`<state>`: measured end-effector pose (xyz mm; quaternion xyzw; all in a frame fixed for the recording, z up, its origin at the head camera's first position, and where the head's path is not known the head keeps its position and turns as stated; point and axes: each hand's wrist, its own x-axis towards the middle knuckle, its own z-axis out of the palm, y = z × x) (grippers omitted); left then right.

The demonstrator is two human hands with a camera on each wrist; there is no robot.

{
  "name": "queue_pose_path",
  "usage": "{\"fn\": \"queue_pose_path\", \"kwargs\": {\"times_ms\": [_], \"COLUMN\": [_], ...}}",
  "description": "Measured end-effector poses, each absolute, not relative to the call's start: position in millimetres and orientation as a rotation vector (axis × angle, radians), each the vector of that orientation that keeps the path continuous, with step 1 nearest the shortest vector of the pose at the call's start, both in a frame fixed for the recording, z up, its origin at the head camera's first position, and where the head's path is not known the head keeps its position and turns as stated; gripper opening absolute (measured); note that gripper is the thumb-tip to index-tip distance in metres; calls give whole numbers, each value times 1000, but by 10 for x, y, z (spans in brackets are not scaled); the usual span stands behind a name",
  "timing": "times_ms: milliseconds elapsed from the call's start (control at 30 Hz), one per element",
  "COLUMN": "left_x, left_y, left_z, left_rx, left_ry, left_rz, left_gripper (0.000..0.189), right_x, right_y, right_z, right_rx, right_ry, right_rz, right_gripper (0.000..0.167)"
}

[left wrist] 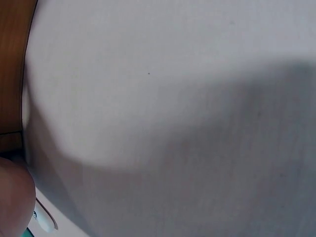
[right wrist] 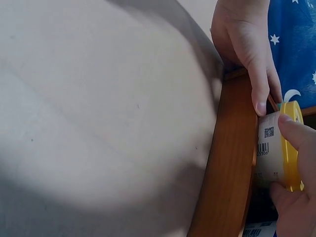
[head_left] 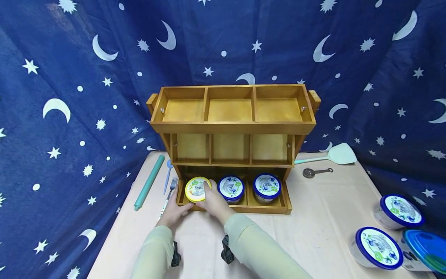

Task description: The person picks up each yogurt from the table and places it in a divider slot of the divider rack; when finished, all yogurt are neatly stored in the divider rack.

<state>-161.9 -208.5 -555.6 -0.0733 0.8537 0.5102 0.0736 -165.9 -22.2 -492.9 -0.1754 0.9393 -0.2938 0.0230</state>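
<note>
A three-tier wooden organizer (head_left: 233, 128) stands at the back of the table, each tier split into three compartments. In its bottom tier, a tub with a yellow lid (head_left: 195, 189) sits in the left compartment. My right hand (head_left: 216, 201) grips this tub, thumb on the lid and a finger low on its side in the right wrist view. My left hand (head_left: 173, 211) holds the bottom tier's front left corner, thumb over the front edge and fingers along the outer side. Two blue-lidded tubs, one in the middle (head_left: 231, 187) and one at right (head_left: 267, 186), fill the other bottom compartments.
Left of the organizer lie a teal stick (head_left: 149, 182), a blue spoon (head_left: 168, 176) and a fork (head_left: 168, 197). To its right are a spatula (head_left: 339, 154) and a dark measuring spoon (head_left: 315, 172). More lidded tubs (head_left: 378, 248) stand at the front right.
</note>
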Motion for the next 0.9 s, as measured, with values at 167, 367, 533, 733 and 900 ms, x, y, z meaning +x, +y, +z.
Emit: {"fn": "queue_pose_path", "kwargs": {"times_ms": [167, 367, 533, 733, 900], "left_x": [-1628, -1619, -1612, -1603, -1606], "left_y": [-2097, -2122, -2137, -2124, -2106], "left_z": [-5577, -5612, -5620, -5579, -5554], "left_rx": [-214, -173, -169, -176, -174], "left_ry": [2574, 2608, 2594, 2586, 2590], "left_rz": [1527, 1528, 1520, 1523, 1490], "left_gripper": [108, 107, 108, 107, 108], "right_x": [-1636, -1572, -1536, -1533, -1554], "right_y": [-203, -141, -76, 31, 201], "right_z": [-4893, -4808, -4723, -4601, -4515], "right_rx": [-511, -520, -545, -608, -703], "right_ry": [2850, 2799, 2782, 2771, 2839], "right_rz": [-899, -872, -891, -907, -803], "right_gripper": [88, 90, 91, 91, 89]}}
